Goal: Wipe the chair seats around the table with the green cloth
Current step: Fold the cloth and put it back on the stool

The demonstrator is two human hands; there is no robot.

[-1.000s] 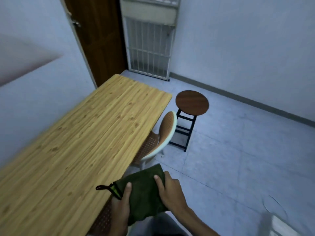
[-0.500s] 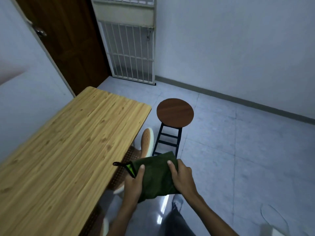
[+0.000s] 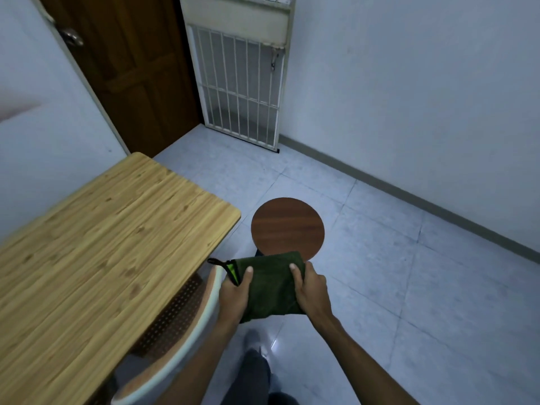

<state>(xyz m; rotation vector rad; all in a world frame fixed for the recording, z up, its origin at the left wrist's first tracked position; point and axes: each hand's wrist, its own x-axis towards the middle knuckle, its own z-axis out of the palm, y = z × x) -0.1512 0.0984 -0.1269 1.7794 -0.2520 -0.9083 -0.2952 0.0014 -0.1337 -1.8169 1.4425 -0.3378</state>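
A folded dark green cloth (image 3: 270, 283) with a black loop at its left corner is held in front of me by both hands. My left hand (image 3: 233, 296) grips its left edge and my right hand (image 3: 311, 292) grips its right edge. Just beyond the cloth stands a round brown stool (image 3: 287, 226), its seat bare and its near rim hidden by the cloth. A white-rimmed chair with a perforated brown seat (image 3: 178, 323) is tucked under the wooden table (image 3: 96, 244) at my lower left.
The table fills the left side, against a pale wall. A brown door (image 3: 131, 68) and a white barred gate (image 3: 239, 89) stand at the back. Tiled floor (image 3: 409, 273) stretches to the right up to a wall with a dark skirting.
I have moved forward along the table. The stool is now closer and directly ahead, and the chair has passed to my lower left. Both hands keep hold of the cloth.
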